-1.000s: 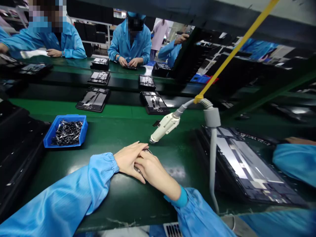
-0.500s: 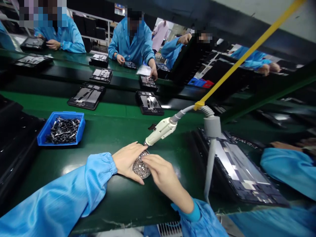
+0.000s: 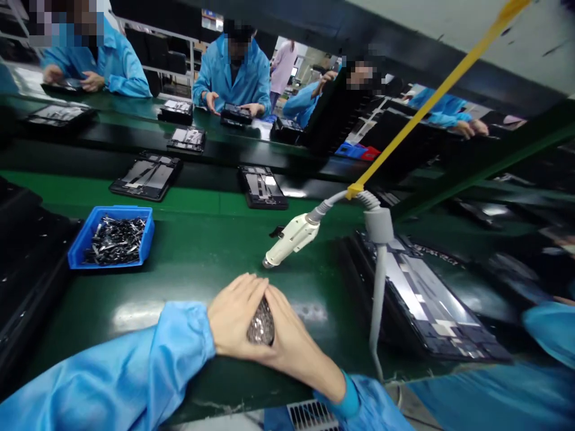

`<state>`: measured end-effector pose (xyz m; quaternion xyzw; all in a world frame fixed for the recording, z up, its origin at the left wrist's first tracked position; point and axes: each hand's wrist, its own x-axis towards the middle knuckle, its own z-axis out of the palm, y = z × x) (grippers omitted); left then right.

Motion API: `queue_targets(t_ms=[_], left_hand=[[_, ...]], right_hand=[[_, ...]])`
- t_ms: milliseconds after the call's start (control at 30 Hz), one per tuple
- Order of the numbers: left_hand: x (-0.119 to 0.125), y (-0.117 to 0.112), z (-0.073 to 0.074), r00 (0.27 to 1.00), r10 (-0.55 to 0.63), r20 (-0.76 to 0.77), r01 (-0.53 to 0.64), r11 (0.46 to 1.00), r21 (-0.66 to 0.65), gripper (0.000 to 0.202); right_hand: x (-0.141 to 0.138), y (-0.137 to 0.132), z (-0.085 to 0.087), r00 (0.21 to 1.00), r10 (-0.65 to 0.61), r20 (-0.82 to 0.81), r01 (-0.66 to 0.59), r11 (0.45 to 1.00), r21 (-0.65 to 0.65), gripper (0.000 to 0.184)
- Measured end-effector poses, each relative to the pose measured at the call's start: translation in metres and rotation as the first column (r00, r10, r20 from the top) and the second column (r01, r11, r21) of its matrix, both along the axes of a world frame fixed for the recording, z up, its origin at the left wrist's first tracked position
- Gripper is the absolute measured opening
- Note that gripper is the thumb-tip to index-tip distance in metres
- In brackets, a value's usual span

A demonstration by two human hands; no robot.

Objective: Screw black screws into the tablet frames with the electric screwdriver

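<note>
A small round dish of tiny metal screws (image 3: 261,324) rests on the green bench, partly hidden between my hands. My left hand (image 3: 234,318) curves round its left side. From the right, my right hand (image 3: 293,342) closes round the other side; the fingertips of both hands meet at the far edge and the thumbs at the near edge. Just beyond the fingertips hangs a cream electric screwdriver (image 3: 294,238), tip down, touched by neither hand.
To the left stands a blue bin (image 3: 74,254) of small dark and silvery parts. Opened tablet-like devices (image 3: 148,175) lie farther back, and stacked ones (image 3: 435,299) stand on the right. A grey cable (image 3: 380,311) hangs beside that stack. Co-workers in blue (image 3: 236,66) sit opposite.
My right hand has moved from its fingers over the screws to the dish's right side. Both hands now close round the dish, which sits nearer me and farther from the screwdriver.
</note>
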<state>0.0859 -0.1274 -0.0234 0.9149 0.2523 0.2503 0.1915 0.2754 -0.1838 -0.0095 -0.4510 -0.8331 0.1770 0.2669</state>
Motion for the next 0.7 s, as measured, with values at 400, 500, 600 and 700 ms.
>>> queue_targets(t_ms=[400,500,600,700], left_hand=[[-0.013,-0.001,0.005,0.999,0.05,0.017,-0.048,0.996,-0.074,0.107],[-0.012,-0.004,0.006,0.998,0.063,0.027,-0.06,0.992,-0.107,0.107],[-0.01,-0.005,0.008,0.991,0.134,0.008,-0.132,0.981,-0.142,0.103],[-0.012,-0.01,0.008,0.984,0.176,0.043,-0.166,0.972,-0.167,0.098]], right_hand=[[-0.012,0.0,0.003,0.999,-0.037,-0.022,0.037,0.999,-0.019,0.11],[-0.009,0.001,-0.001,0.999,0.011,-0.03,-0.01,0.999,0.037,0.115],[-0.007,0.004,-0.002,0.999,-0.001,-0.045,-0.002,0.997,-0.078,0.126],[-0.01,0.002,0.005,0.996,-0.035,-0.079,0.023,0.989,-0.144,0.123]])
